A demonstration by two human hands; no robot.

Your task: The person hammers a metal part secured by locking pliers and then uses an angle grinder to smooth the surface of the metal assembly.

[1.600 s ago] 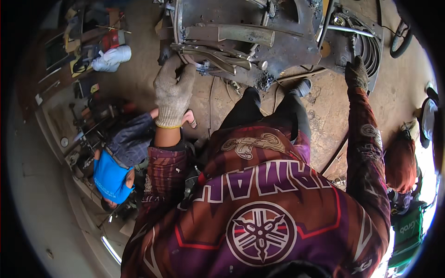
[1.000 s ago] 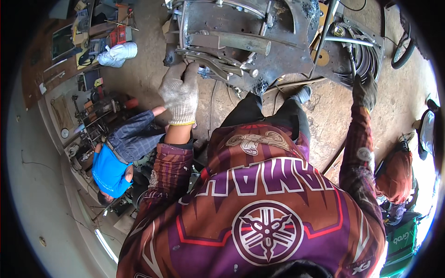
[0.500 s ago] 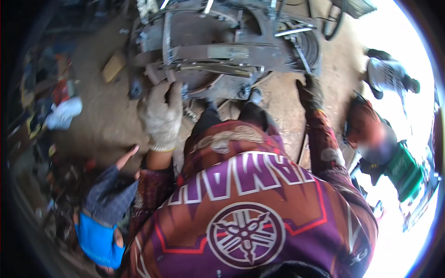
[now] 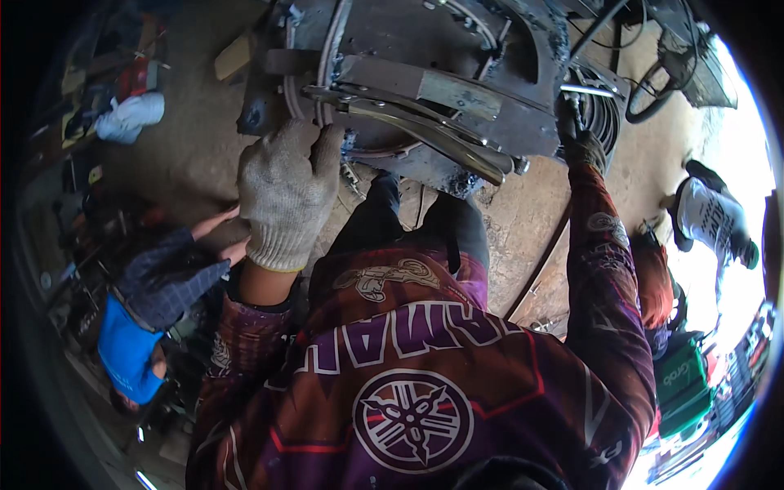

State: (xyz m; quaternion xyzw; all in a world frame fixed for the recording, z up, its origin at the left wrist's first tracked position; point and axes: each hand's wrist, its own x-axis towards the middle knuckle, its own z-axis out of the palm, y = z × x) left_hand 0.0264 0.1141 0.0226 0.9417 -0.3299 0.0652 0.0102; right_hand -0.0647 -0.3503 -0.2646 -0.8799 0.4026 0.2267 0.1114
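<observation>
Head: clamp (image 4: 433,136) beyond left fingers (image 4: 326,153)

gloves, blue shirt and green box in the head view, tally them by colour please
Pale glove: 1
Dark glove: 1
Blue shirt: 1
Green box: 1
Total: 4

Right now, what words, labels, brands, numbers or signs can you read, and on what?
Wording isn't copied here, only located:
Camera wearer's shirt: large purple letters edged white, above a round emblem.
Green bag at right: pale lettering.
Pale shirt, far right: dark lettering, not fully legible.
Blue shirt at left: print too small to read.
</observation>
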